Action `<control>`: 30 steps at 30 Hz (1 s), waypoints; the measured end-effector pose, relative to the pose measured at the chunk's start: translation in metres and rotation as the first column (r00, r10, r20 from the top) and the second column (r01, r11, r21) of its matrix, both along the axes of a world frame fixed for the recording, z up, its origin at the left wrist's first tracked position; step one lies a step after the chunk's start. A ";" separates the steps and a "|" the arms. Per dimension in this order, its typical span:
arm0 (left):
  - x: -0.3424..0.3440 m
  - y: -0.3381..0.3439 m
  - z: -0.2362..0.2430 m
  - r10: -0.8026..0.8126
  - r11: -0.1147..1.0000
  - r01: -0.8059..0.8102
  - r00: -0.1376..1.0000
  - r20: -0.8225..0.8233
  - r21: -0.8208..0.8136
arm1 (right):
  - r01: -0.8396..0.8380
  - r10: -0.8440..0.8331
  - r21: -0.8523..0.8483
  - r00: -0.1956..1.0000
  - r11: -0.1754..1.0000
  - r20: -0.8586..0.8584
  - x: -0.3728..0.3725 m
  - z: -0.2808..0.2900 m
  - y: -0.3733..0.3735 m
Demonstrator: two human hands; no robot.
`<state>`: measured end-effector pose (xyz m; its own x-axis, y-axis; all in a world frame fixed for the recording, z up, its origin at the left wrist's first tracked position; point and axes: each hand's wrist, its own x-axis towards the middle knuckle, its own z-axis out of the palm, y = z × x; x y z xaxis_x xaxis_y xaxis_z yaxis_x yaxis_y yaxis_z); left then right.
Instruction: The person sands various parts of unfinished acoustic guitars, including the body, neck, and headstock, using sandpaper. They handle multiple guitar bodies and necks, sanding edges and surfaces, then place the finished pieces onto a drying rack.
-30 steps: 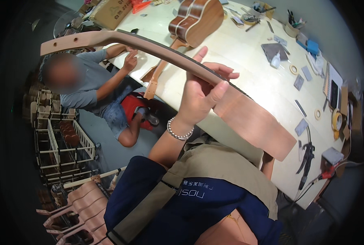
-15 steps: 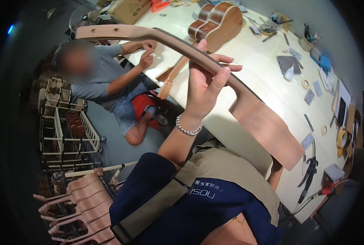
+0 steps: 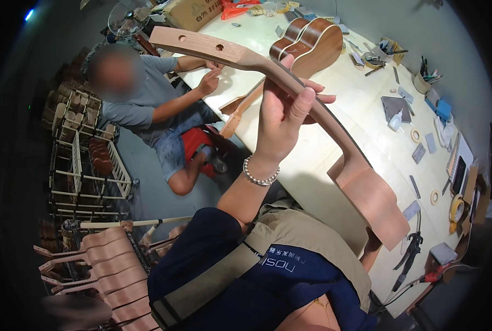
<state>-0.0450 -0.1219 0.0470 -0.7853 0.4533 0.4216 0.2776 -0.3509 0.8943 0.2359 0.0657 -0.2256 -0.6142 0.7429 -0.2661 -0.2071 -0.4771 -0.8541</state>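
Note:
An unfinished wooden ukulele [image 3: 370, 198] slants across the head view, its side toward me and its headstock with two peg holes at the upper left. My left hand [image 3: 279, 121], with a beaded bracelet at the wrist, grips the neck from below. The thumb lies along the near side, while the fingertips show past the far side. At the body's lower end, my right forearm [image 3: 371, 246] comes up behind the wood, and the ukulele hides the fingers of that hand. Beneath the instrument is the white worktable [image 3: 323, 143].
A seated person [image 3: 141, 105] works at the table's left edge, near another neck [image 3: 237, 113]. Brown ukulele bodies [image 3: 312, 47] stand at the back. Tape rolls [image 3: 434, 197], a glue bottle [image 3: 395, 121] and an air gun [image 3: 411, 254] lie right. A rack of unfinished ukuleles [image 3: 110, 270] stands lower left.
The ukulele has turned: its headstock has moved right and shows more of its flat face, and its body end has dropped lower. My left hand keeps its grip and has shifted slightly right.

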 end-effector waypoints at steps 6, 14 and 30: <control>-0.009 -0.005 0.011 0.075 0.995 -0.078 0.996 0.041 0.060 | 0.001 -0.001 -0.012 1.000 1.000 0.006 0.003 -0.002 0.002; -0.016 -0.015 0.005 0.144 0.985 -0.156 0.978 0.151 0.071 | -0.026 0.026 -0.036 1.000 0.999 0.013 0.012 -0.004 0.006; -0.023 -0.008 -0.016 -0.230 0.950 0.194 0.965 0.129 0.245 | 0.042 -0.041 -0.052 0.999 0.998 0.008 0.037 -0.002 0.011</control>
